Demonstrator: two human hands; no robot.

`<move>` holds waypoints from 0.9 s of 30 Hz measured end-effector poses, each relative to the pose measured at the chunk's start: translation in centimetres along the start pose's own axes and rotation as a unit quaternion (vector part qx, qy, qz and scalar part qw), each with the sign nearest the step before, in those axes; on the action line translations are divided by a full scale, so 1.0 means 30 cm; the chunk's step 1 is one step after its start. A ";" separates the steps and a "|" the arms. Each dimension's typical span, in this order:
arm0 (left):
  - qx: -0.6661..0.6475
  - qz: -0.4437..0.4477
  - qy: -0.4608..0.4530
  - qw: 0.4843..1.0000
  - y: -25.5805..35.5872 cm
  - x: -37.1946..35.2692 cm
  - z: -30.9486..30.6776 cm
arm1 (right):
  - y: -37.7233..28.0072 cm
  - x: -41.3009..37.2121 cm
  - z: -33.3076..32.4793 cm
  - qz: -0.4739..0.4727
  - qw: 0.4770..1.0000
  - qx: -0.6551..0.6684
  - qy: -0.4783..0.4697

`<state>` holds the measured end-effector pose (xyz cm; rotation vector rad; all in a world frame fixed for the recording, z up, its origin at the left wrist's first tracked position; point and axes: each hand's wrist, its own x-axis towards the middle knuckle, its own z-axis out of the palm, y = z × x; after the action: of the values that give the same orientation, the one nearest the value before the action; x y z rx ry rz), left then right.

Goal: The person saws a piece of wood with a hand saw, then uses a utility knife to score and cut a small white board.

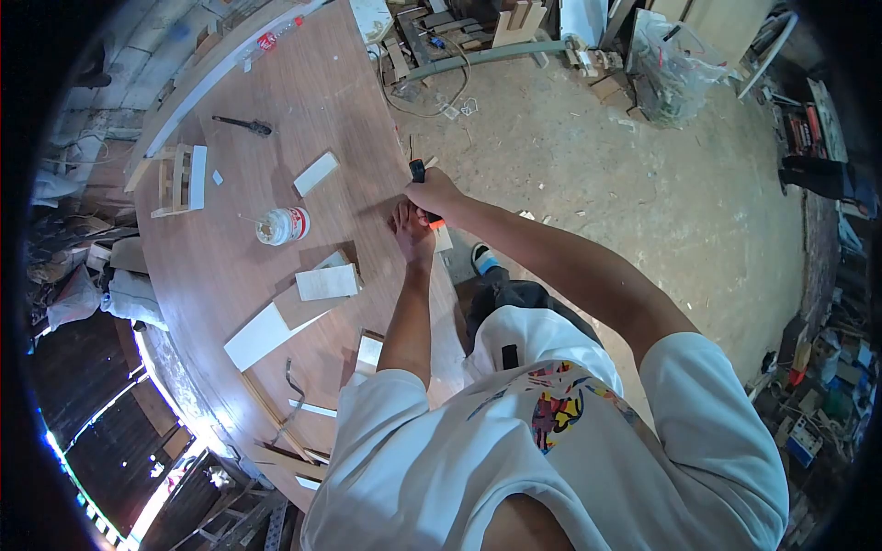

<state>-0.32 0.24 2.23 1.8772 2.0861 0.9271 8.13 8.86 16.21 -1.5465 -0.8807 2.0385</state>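
Observation:
At the right edge of the wooden table [248,174], my right hand [435,195] is closed around a black and orange tool [418,171]. My left hand [412,231] lies just beside it, bent over the table edge, its fingers curled; what they hold, if anything, is hidden. A pale wood piece [443,239] shows just right of my left hand. Left of my hands, a white block [317,174] and an open jar with a red and white label [283,226] rest on the table.
White boards [328,282] and a metal bar [292,386] lie nearer my body. A small wooden frame [181,180], a dark tool [243,125] and a bottle [279,33] are farther off. Scrap wood and a plastic bag [680,69] are on the floor.

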 end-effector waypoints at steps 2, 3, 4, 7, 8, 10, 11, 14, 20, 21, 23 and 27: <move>-0.017 -0.004 0.008 1.000 0.007 0.000 -0.006 | -0.025 -0.022 0.018 -0.013 0.996 -0.081 0.021; -0.034 -0.011 0.015 0.999 0.014 -0.005 -0.009 | -0.048 -0.048 0.021 -0.012 0.996 -0.082 0.021; -0.035 -0.011 0.015 0.999 0.010 -0.015 -0.003 | -0.074 -0.079 0.023 0.003 0.997 -0.077 0.003; -0.062 -0.041 0.019 0.997 0.001 -0.016 0.004 | -0.114 -0.161 0.022 0.018 0.998 -0.052 -0.011; -0.054 -0.032 0.021 0.998 0.003 -0.022 -0.003 | -0.112 -0.191 0.020 0.022 0.999 -0.031 -0.007; -0.045 -0.025 0.027 0.998 -0.025 -0.025 0.020 | -0.132 -0.247 0.017 0.018 0.999 -0.025 -0.018; -0.078 -0.055 -0.018 0.995 -0.058 -0.036 0.041 | -0.137 -0.277 0.017 0.016 0.999 -0.016 -0.027; -0.077 -0.067 -0.024 0.994 -0.041 -0.030 0.036 | -0.178 -0.360 0.013 0.017 1.000 -0.025 0.009; -0.237 -0.114 0.022 0.965 -0.067 -0.046 0.088 | -0.186 -0.308 0.002 0.035 0.998 -0.007 -0.053; -0.350 -0.118 0.061 0.927 -0.092 -0.061 0.117 | -0.219 -0.308 0.007 0.036 0.998 -0.009 -0.055; -0.080 0.003 0.092 0.993 -0.012 -0.031 0.036 | -0.314 -0.325 0.024 0.066 0.992 0.086 -0.064; -0.017 -0.009 0.070 0.997 -0.055 -0.044 0.064 | -0.375 -0.406 0.030 0.061 0.996 0.025 -0.067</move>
<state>-0.44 -0.40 -0.53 1.8213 2.1463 1.1142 10.30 8.39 32.65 -1.4852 -0.7945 2.2557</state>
